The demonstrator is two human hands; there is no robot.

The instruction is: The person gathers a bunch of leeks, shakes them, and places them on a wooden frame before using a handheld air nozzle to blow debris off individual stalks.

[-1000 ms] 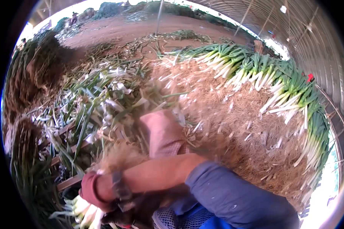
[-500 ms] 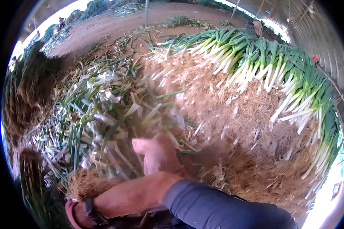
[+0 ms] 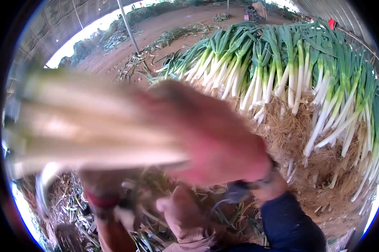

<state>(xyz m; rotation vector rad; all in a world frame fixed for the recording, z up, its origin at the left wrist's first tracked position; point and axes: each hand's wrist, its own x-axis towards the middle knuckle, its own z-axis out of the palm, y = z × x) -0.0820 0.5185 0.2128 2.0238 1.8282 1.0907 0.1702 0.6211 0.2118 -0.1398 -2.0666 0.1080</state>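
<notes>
A blurred bunch of thick, pale green onions (image 3: 84,126) stretches across the left half of the view, close to the camera. My right hand (image 3: 214,138), in a red and dark glove with a watch at the wrist, is closed around one end of it. Below the bunch, my left hand (image 3: 102,182) shows as a dark, smeared shape with a red cuff; its fingers cannot be made out. A pink checked, cloth-covered shape (image 3: 183,214), perhaps a foot or knee, lies between the two arms.
A long curved row of green onions (image 3: 296,71) with white stems and brown roots (image 3: 288,119) lies on the soil at right. Loose leaves and peelings (image 3: 145,239) cover the ground below. A metal pole (image 3: 128,27) stands behind at left.
My right hand has swung up from the lower left, bringing the bunch of green onions up before the camera. The view has shifted, and my left hand now shows at lower left.
</notes>
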